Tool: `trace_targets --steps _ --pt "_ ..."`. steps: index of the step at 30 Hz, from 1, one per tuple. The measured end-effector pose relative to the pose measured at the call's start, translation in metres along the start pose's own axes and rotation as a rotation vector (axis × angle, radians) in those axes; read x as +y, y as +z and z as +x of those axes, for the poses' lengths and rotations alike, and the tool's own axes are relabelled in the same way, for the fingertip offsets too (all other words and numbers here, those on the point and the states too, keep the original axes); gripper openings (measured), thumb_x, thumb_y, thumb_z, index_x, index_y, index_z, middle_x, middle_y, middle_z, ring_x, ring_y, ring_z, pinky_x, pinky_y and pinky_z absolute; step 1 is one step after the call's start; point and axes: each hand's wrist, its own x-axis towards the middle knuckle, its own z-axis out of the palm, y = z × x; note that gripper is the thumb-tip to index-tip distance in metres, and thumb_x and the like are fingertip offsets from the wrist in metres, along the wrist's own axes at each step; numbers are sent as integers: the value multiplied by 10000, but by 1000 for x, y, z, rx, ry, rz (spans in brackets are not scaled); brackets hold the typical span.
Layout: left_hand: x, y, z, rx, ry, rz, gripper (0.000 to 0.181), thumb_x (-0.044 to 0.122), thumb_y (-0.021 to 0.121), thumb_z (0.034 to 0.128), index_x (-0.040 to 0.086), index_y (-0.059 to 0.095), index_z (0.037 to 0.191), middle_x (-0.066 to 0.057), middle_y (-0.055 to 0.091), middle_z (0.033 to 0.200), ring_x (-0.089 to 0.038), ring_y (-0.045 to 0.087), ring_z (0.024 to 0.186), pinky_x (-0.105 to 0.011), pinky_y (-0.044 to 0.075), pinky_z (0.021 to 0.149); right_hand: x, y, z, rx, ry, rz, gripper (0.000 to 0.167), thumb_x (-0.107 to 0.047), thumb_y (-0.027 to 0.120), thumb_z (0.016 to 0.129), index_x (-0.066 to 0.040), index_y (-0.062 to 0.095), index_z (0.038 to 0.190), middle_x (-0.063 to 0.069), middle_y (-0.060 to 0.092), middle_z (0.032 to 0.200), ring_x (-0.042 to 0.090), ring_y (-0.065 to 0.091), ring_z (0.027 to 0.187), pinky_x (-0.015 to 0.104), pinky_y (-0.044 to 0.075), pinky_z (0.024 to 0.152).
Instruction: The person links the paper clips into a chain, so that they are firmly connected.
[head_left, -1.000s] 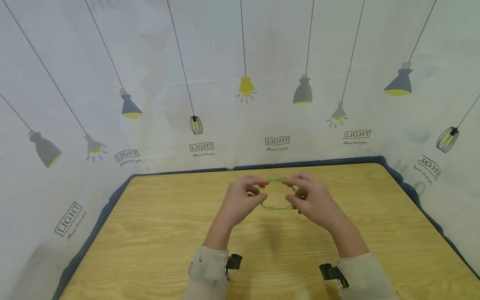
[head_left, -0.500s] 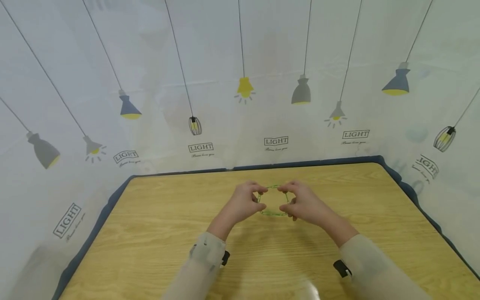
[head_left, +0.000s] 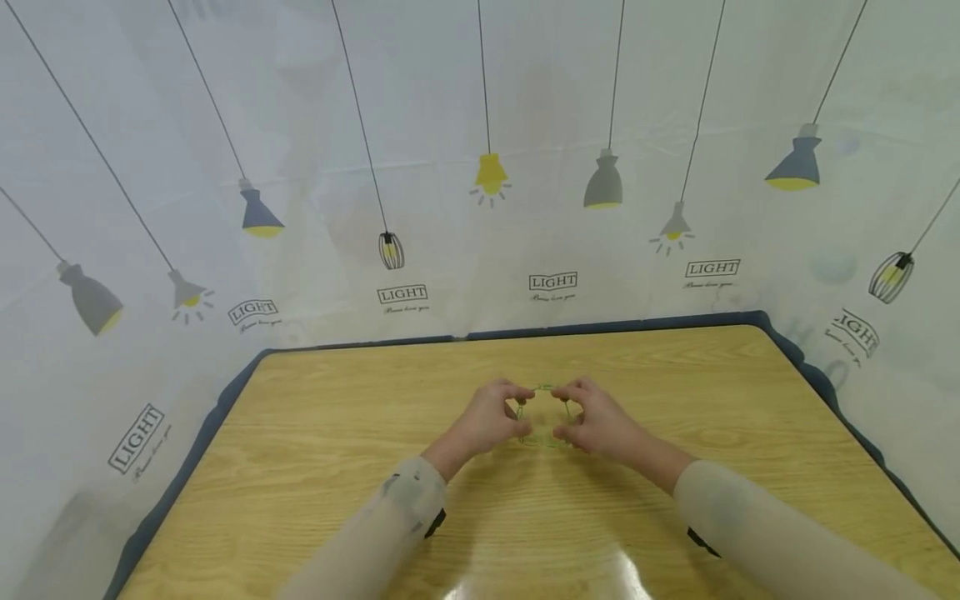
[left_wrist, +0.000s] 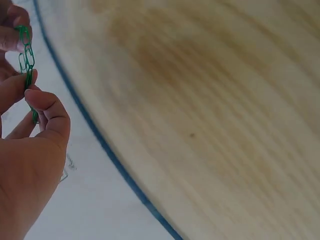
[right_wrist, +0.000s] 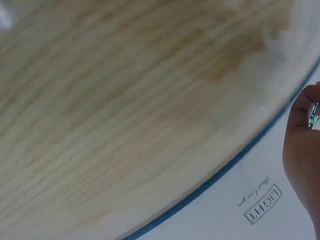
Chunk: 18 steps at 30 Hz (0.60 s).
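A loop of linked green paper clips (head_left: 546, 387) spans the space between both hands, over the far middle of the table. My left hand (head_left: 489, 418) pinches its left side with thumb and fingers curled. The right hand (head_left: 600, 422) grips the opposite side in the same way. In the left wrist view, several wire links of the paper clip chain (left_wrist: 28, 77) show between fingertips of the left hand (left_wrist: 37, 150). Only a bit of the chain (right_wrist: 313, 116) appears at the edge of the right wrist view, beside the right hand (right_wrist: 301, 145). Fingers hide parts of the loop.
The wood-grain table (head_left: 322, 433) has a dark blue edge (head_left: 202, 442). Behind and around it hangs a pale sheet (head_left: 450, 100) printed with lamps and the word LIGHT. Light glints off the table near its front.
Both hands have come down in the head view with the paper clip loop, closer to the tabletop. The forearms now slant further outward. Both hands keep their grip.
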Motion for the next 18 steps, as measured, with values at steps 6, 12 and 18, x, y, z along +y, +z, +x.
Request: trace_targets --steps 6,12,18 --pt "-13 16 3 -96 -26 146 539 115 840 903 23 669 1405 -186 606 1404 -280 644 1159 -464 581 1023 7 9 0 -4 1 -168 608 -92 811 945 41 560 1482 236 508 1429 220 632 947 362 584 804" --pt "-13 20 3 -132 -33 259 527 164 860 887 -3 693 1358 -201 605 1388 -296 606 1273 -477 518 1147 12 13 1 -34 -54 -344 590 -173 841 926 58 618 1421 212 574 1378 335 629 1214 545 552 1060" --pt "-8 15 1 -129 -62 300 521 208 875 886 27 707 1345 -165 608 1307 -225 609 1119 -444 549 1063 18 10 2 -65 -17 -363 587 -271 835 942 -13 635 1429 203 549 1387 245 598 1076 479 555 955"
